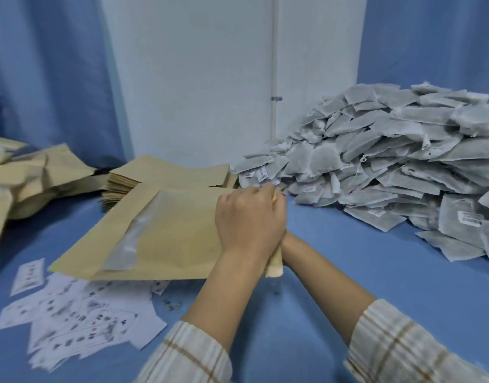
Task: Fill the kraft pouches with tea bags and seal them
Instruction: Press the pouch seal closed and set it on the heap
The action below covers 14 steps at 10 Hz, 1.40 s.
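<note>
Hands meet at the right end of 1 kraft pouch lying in the middle of the blue table. The left hand grips that end. The right hand is mostly hidden, so I cannot tell its grip. Pressing unevenly could leave a gap. Tea bags pile at the far right corner.

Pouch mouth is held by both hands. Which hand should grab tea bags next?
Probably right: the tea bag pile lies on that side, while the left hand grips the kraft pouch mouth. Right hand mostly hidden.
</note>
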Each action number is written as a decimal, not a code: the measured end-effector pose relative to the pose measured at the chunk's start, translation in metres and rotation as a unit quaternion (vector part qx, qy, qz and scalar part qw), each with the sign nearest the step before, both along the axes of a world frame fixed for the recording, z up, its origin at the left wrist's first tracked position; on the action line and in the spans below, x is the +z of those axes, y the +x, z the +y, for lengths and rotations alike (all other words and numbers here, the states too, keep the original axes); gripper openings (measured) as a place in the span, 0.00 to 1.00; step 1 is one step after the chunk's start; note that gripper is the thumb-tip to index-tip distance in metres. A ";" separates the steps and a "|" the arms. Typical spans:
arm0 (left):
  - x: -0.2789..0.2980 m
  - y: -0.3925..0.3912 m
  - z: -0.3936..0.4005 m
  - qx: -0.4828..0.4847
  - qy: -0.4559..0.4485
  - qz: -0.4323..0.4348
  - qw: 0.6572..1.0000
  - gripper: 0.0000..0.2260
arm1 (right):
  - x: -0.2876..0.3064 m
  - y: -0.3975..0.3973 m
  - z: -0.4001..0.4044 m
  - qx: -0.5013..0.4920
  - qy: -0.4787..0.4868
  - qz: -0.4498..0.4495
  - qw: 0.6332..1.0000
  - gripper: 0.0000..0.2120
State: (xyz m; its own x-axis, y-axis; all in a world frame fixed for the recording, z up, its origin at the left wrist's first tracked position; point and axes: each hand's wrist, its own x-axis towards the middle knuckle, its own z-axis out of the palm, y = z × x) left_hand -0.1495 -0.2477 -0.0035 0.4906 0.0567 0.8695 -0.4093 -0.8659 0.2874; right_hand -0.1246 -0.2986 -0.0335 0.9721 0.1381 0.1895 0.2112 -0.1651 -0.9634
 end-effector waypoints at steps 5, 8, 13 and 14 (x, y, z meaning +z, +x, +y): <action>-0.022 0.059 0.199 0.137 -0.100 0.103 0.980 0.13 | -0.012 0.070 0.113 -0.084 -0.159 -0.255 0.950 0.12; -0.031 0.074 0.216 0.161 -0.101 0.151 0.970 0.14 | -0.052 0.095 0.100 0.117 -0.486 -0.140 0.855 0.26; -0.033 0.070 0.206 0.142 -0.112 0.152 0.972 0.13 | -0.048 0.087 0.093 0.125 -0.578 -0.266 0.761 0.20; -0.033 0.070 0.206 0.141 -0.119 0.152 0.971 0.13 | -0.054 0.082 0.088 0.116 -0.609 -0.344 0.705 0.21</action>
